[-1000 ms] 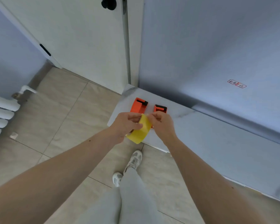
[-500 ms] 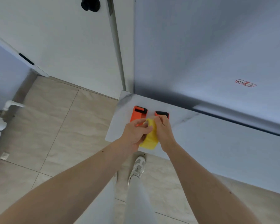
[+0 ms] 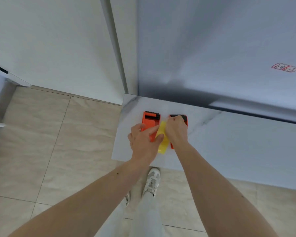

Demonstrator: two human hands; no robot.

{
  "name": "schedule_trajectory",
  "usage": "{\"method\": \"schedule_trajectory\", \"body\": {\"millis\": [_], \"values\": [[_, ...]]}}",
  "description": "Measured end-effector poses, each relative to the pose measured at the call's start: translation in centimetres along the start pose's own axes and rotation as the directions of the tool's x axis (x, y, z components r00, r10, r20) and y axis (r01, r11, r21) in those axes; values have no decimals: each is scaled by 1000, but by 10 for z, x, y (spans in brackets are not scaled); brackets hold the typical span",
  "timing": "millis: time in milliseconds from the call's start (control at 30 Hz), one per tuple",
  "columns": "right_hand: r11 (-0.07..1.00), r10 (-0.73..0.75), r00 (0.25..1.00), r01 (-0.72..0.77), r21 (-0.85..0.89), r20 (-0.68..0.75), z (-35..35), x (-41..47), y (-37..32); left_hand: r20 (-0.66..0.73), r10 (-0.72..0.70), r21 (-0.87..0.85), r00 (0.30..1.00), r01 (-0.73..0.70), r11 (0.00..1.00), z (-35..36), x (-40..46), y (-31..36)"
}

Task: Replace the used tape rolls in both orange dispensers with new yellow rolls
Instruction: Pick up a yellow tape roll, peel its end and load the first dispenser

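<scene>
Two orange tape dispensers with black front blades lie side by side on the corner of a white marble counter [image 3: 229, 142]. The left dispenser [image 3: 149, 120] is mostly in view; the right dispenser [image 3: 185, 119] is largely covered by my right hand [image 3: 176, 130]. Between them stands a yellow tape roll [image 3: 162, 144] on edge, low over the counter. My left hand [image 3: 143, 141] pinches its left side with thumb and forefinger. My right hand grips its upper right part, fingers curled near the right dispenser's blade.
The counter's left edge and front edge drop to a beige tiled floor [image 3: 50, 142]. A white door [image 3: 58, 48] and a grey wall [image 3: 212, 48] stand behind. My legs and a white shoe [image 3: 152, 182] are below the counter edge.
Both hands have carried the yellow roll forward and down, from above the counter's front edge to between the two dispensers. The camera has tilted downward and closer.
</scene>
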State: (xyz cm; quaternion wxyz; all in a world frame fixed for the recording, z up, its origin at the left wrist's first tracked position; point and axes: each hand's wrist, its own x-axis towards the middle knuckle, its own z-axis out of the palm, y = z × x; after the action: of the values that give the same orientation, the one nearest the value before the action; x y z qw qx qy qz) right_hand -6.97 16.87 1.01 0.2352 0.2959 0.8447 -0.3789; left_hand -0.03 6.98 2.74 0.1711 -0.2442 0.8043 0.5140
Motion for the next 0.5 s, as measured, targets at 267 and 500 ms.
{"method": "schedule_trajectory", "body": {"millis": [267, 500], "values": [[999, -37, 999, 36, -41, -8, 17, 16, -3, 131, 31, -158, 991, -10, 987, -14, 27, -24], [992, -114, 993, 116, -55, 31, 31, 24, -13, 286, 133, -251, 949, -60, 966, -31, 48, -36]]}}
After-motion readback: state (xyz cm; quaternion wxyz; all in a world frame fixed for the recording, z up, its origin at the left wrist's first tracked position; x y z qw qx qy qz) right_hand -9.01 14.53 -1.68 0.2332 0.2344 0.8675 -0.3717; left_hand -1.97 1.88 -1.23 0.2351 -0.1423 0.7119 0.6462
